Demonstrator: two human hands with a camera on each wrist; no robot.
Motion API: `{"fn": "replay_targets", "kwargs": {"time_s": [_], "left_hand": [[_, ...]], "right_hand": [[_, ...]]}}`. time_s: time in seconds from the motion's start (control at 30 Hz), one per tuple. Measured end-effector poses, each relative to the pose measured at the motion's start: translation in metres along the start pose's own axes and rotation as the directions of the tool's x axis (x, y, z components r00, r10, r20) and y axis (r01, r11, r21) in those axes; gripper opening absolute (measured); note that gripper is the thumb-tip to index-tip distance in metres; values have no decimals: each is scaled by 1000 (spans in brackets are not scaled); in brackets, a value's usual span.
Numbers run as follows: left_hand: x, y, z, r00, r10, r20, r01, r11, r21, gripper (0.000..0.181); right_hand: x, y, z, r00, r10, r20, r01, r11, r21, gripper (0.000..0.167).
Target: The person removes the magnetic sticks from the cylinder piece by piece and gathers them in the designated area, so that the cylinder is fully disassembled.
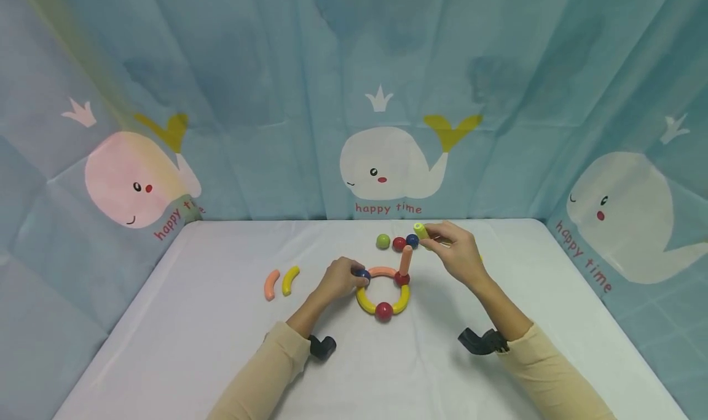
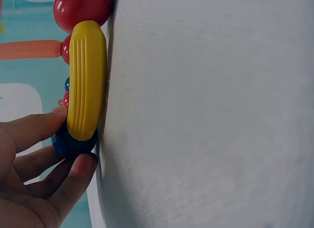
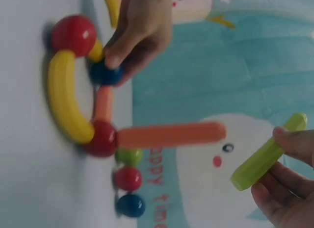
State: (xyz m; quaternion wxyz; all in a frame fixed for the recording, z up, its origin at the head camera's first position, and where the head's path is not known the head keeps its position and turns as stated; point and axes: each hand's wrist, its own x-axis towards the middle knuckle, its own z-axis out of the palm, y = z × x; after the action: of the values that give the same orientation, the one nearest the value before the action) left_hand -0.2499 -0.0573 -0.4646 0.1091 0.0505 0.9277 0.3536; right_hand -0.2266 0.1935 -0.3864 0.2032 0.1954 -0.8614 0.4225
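A ring of toy pieces lies on the white table: two yellow curved rods (image 1: pixel 362 301), a salmon curved rod (image 1: pixel 381 271), a front red ball (image 1: pixel 384 311), a right red ball (image 1: pixel 402 279) and a blue ball (image 1: pixel 362 275). From the right red ball a straight salmon rod (image 1: pixel 406 261) stands upright. My left hand (image 1: pixel 337 277) grips the blue ball between thumb and fingers, as the left wrist view shows. Raised above the table right of the ring, my right hand (image 1: pixel 458 254) pinches a light green straight rod (image 3: pixel 269 152). Nothing touches that rod's free end.
Behind the ring sit a green ball (image 1: pixel 383 241), a red ball (image 1: pixel 399 244) and a blue ball (image 1: pixel 412 240) in a row. Left of it lie a salmon curved rod (image 1: pixel 271 285) and a yellow curved rod (image 1: pixel 290 280). A whale-print curtain (image 1: pixel 276 162) surrounds the table.
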Motion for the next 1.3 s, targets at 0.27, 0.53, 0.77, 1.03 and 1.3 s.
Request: {"fn": "replay_targets", "kwargs": {"time_s": [0.27, 0.53, 0.77, 1.03, 1.3], "left_hand": [[-1, 1, 0, 1000, -2, 11, 3, 999, -38, 35], [-3, 1, 0, 1000, -5, 3, 5, 1000, -31, 36], [-3, 1, 0, 1000, -14, 2, 14, 999, -39, 36], [-1, 0, 1, 1000, -18, 1, 18, 999, -42, 35], [-2, 1, 0, 1000, -15, 0, 15, 999, -40, 34]], "right_hand": [[-10, 35, -22, 996, 28, 90, -16, 991, -136, 27], [-18, 68, -41, 951, 144, 273, -40, 934, -354, 30], [-28, 85, -46, 912, 168, 374, 48, 862, -505, 25], [-30, 97, -46, 877, 207, 434, 90, 817, -570, 23], [-30, 113, -42, 851, 222, 476, 127, 792, -597, 24]]}}
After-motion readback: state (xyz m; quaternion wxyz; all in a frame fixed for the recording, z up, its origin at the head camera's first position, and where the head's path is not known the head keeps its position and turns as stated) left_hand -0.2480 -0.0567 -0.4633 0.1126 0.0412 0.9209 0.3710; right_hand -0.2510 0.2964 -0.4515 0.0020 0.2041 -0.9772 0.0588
